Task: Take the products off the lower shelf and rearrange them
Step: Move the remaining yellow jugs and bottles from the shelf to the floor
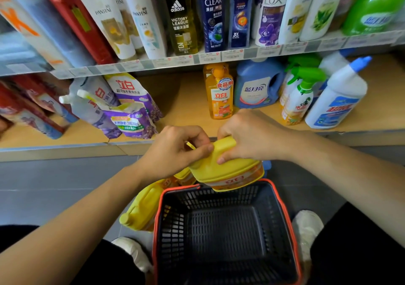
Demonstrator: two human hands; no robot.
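The left hand (175, 151) is curling its fingers round the neck end of a yellow jug (228, 171), and the right hand (247, 135) is wrapping over its top. Both are holding it off the lower shelf (186, 102), just above the far rim of a dark basket (282, 199). Its label is showing red "立白". Behind it, an orange 立白 bottle (219, 94) and a blue 蓝月亮 jug (256, 87) are standing on that shelf. Above them are sitting Pantene, an adidas Victory League bottle (182, 23), Clear and Lux.

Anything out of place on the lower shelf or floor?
Yes. The purple detergent refill pouches at the wooden lower shelf's left slump askew, and a yellow plastic jug lies on its side on the grey floor beside the dark mesh basket.
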